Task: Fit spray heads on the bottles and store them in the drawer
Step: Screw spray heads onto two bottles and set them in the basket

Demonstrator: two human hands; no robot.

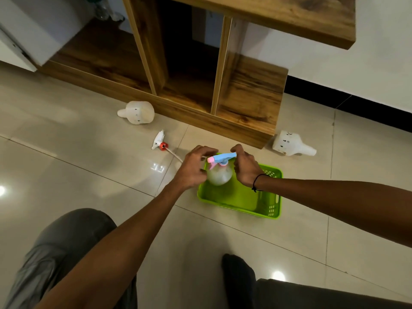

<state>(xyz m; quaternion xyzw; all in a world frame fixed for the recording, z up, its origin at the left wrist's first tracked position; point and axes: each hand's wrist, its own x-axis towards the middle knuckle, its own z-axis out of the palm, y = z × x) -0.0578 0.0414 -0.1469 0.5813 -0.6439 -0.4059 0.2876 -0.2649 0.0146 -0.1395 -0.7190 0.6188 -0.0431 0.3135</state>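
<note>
The step in hand is judged to be fitting the blue-and-pink spray head [219,159] onto the translucent bottle [218,176], which stands upright over the far-left corner of the green basket [245,198], just below picture centre. The left hand [192,167] sits at 9 o'clock of the bottle with its grip curled against the shoulder and body; the right hand [245,167] sits at 3 o'clock with its fingers at the rear end of the spray head. Whether either grip is fully clenched on its part cannot be told, because of motion blur. The next move likely calls for steadying the bottle and turning the collar until it seats, then moving on to the remaining parts. A second spray head [160,142], white with a red collar and a dip tube, lies on the floor at 10 o'clock of the bottle. Two white bottles lie on their sides on the floor: one [137,112] at 10 o'clock, further off, the other [292,144] at 2 o'clock. The wooden cabinet [249,94] stands at 12 o'clock; no drawer can be identified with certainty. The collar thread and the bottle's base are hidden by the hands.
</note>
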